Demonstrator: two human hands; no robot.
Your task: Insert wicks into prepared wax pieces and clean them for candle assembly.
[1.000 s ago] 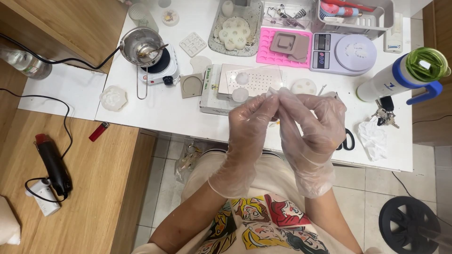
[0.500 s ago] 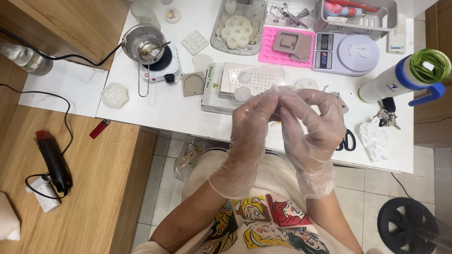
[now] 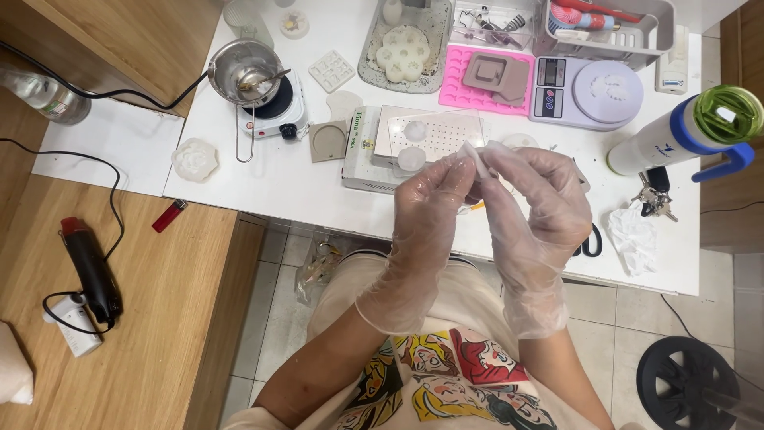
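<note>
Both gloved hands — left hand (image 3: pixel 430 209), right hand (image 3: pixel 535 209) — pinch one small white piece (image 3: pixel 476 162) in their grip.

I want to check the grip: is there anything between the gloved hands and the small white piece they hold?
Only the thin clear gloves. The left hand and the right hand meet above the table edge, and their fingertips pinch the small white piece directly. No other object comes between them.

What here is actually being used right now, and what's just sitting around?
In use: left hand and right hand, both gloved, pinching a small white piece between them.

Lying about: small pot on hotplate, pink mould, kitchen scale, red lighter, keys, bottle.
</note>
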